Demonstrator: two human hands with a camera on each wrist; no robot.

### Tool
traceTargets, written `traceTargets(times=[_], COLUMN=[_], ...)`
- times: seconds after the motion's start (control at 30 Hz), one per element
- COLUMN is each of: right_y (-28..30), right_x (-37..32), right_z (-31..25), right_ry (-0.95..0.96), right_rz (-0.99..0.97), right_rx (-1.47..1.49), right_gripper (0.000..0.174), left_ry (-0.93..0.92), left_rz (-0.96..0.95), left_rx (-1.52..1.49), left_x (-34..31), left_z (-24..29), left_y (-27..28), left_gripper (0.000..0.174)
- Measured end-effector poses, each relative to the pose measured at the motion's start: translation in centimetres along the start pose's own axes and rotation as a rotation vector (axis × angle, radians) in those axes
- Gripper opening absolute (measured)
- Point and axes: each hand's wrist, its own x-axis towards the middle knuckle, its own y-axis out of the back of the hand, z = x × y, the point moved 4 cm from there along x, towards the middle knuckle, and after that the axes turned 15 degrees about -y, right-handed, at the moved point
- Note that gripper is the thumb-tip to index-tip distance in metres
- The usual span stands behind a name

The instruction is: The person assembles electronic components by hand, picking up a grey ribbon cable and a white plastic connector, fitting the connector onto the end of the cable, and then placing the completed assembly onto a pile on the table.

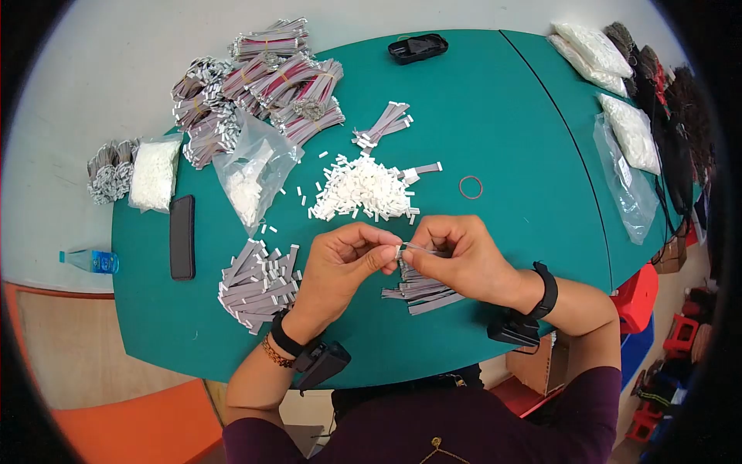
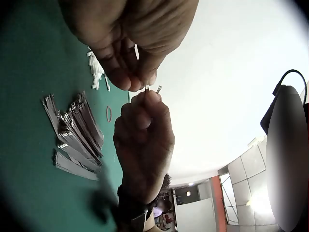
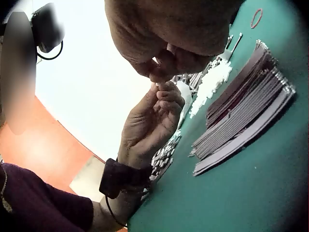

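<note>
Left hand (image 1: 338, 261) pinches a small white connector (image 1: 399, 252), right hand (image 1: 462, 259) a gray ribbon cable (image 1: 425, 250) right by it; both nearly closed. Parts are over the bench (image 1: 533, 155), near loose cables (image 1: 423, 294) and a white heap (image 1: 363, 189).

phone (image 1: 182, 237) lay on table (image 1: 525, 116) | water bottle (image 1: 90, 261) was at left edge | black case (image 1: 418, 49) sat far side | red stool (image 1: 638, 298) was off right

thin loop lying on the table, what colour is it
The thin loop is red; it shows best in the head view.
</note>
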Motion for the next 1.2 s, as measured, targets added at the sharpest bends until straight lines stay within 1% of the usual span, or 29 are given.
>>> traceTargets(times=[0.27,0.37,0.43,0.57,0.67,0.77,0.97,1.07,1.2], right_y=[-0.11,-0.09,-0.08,0.1,0.12,-0.1,-0.27,-0.32,-0.34], right_x=[0.01,0.01,0.12,0.35,0.38,0.24,0.17,0.12,0.1], right_z=[0.47,0.49,0.36,0.34,0.38,0.2,0.74,0.83,0.75], right_ry=[-0.013,0.027,0.005,0.006,0.008,0.006,0.011,-0.011,0.026], right_rz=[0.014,0.022,0.016,0.009,0.003,-0.006,-0.015,-0.031,-0.026], right_rx=[-0.004,0.015,0.02,0.027,-0.003,-0.003,-0.056,-0.028,-0.078], right_gripper=[0.017,0.018,0.017,0.016,0.016,0.016,0.015,0.013,0.012], left_ry=[-0.034,-0.046,-0.046,-0.019,-0.023,0.017,-0.031,-0.013,-0.006], left_rz=[0.014,-0.005,-0.025,-0.083,-0.194,-0.244,-0.259,-0.253,-0.256], left_rx=[0.072,0.052,0.063,0.082,0.197,0.215,0.289,0.267,0.277], left_x=[-0.19,-0.14,-0.02,0.4,0.31,0.13,-0.02,-0.15,-0.1], left_z=[-0.2,-0.25,-0.2,0.24,0.32,0.34,0.28,0.34,0.38], left_y=[-0.06,0.05,0.09,0.14,0.14,0.09,-0.18,-0.29,-0.19], left_gripper=[0.015,0.015,0.016,0.019,0.02,0.018,0.02,0.023,0.024])
